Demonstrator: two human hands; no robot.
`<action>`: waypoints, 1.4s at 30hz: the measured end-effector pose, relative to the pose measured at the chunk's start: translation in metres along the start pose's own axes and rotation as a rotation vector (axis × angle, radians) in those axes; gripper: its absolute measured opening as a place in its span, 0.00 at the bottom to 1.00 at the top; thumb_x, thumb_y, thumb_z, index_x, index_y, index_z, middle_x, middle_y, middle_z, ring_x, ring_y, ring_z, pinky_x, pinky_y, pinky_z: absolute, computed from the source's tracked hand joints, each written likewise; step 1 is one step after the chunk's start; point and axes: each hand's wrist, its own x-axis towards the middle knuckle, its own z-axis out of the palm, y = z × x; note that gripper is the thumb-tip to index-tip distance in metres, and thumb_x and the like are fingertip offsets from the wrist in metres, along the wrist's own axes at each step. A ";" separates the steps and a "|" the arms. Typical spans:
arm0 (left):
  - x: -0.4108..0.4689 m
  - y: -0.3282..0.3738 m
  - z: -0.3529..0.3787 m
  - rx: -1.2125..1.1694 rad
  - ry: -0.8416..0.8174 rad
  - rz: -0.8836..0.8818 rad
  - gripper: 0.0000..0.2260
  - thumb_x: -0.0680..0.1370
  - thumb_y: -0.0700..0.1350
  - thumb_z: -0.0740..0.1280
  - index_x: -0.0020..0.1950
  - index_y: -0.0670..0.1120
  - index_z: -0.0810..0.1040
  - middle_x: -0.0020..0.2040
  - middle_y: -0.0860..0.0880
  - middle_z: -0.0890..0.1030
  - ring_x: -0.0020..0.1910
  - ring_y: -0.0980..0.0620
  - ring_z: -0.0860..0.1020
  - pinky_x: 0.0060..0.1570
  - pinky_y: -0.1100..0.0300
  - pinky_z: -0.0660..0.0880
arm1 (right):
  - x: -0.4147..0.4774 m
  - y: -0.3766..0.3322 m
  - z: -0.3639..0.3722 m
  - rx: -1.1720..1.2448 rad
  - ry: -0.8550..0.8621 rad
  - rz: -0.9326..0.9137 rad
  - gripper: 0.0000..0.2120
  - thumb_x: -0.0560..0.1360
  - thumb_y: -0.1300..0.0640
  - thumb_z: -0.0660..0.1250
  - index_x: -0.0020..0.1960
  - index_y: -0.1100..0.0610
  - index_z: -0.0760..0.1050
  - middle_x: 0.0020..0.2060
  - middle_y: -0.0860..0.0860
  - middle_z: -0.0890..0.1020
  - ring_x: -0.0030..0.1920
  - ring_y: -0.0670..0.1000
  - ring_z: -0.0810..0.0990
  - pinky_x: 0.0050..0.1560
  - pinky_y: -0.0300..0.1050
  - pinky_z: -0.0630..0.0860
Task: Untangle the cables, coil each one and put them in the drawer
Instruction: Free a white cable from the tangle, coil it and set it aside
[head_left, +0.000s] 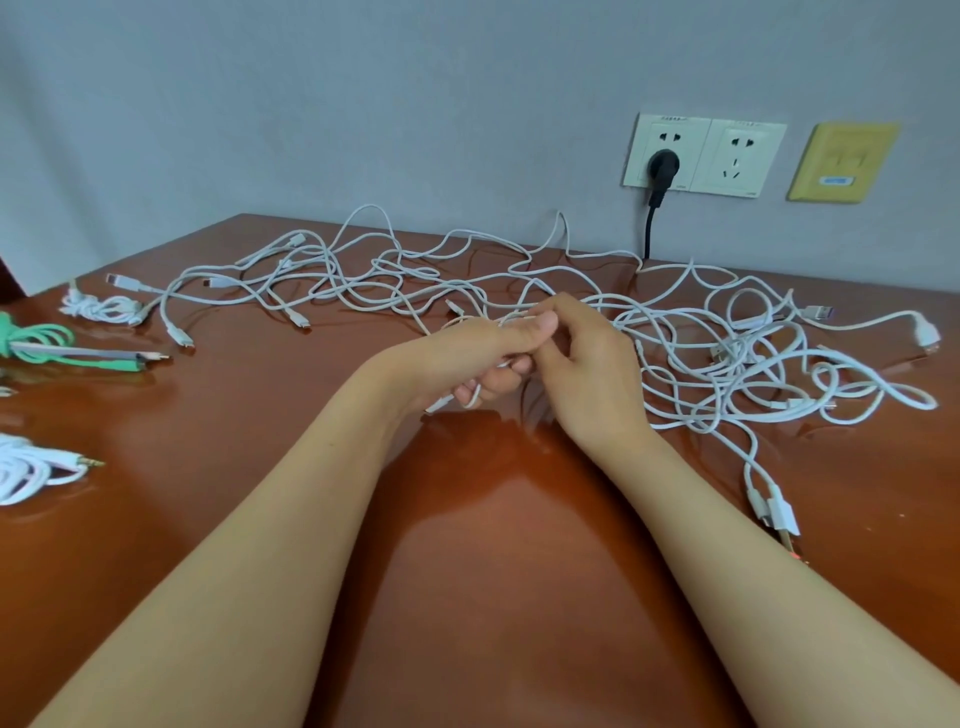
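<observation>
**A:** Head view: which step do we see?
**B:** Untangling. Our left grip (483, 358) curls round one white cable (471, 399); our right grip (587, 374) pinches it. The tangle (675, 338) sprawls across the desk (467, 571), ten to three o'clock.
**A:** Next?
**B:** Probably drawing that strand free, then coiling.

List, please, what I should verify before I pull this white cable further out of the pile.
1. The left hand grips the white cable: ok.
2. The right hand pinches the same cable: ok.
3. Held cable free of the white cable tangle: not ok, it runs into the tangle.
4. The green cable is bundled and set aside at the left: ok.
5. The drawer is open and ready: cannot tell, none in view.
6. The cord of the black plug is clear of the tangle: cannot tell.
</observation>
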 end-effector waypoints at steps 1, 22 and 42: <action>0.001 -0.001 0.000 -0.049 -0.006 0.014 0.20 0.80 0.58 0.52 0.34 0.47 0.63 0.22 0.55 0.57 0.20 0.59 0.55 0.23 0.66 0.51 | 0.000 -0.001 0.000 0.005 0.005 0.010 0.11 0.72 0.50 0.55 0.44 0.53 0.73 0.38 0.47 0.79 0.41 0.52 0.76 0.45 0.52 0.72; 0.014 -0.007 0.000 0.015 0.424 0.165 0.18 0.83 0.47 0.53 0.35 0.46 0.68 0.15 0.54 0.62 0.13 0.60 0.58 0.18 0.72 0.56 | 0.001 0.001 -0.002 -0.060 0.235 0.043 0.09 0.78 0.56 0.61 0.49 0.56 0.79 0.41 0.53 0.81 0.43 0.57 0.77 0.46 0.48 0.68; 0.011 0.000 0.008 0.341 0.589 0.341 0.10 0.81 0.46 0.58 0.44 0.51 0.77 0.37 0.58 0.77 0.43 0.55 0.74 0.42 0.63 0.64 | 0.001 0.004 0.001 0.078 0.207 0.026 0.06 0.78 0.59 0.62 0.46 0.58 0.76 0.28 0.44 0.73 0.32 0.46 0.69 0.35 0.41 0.61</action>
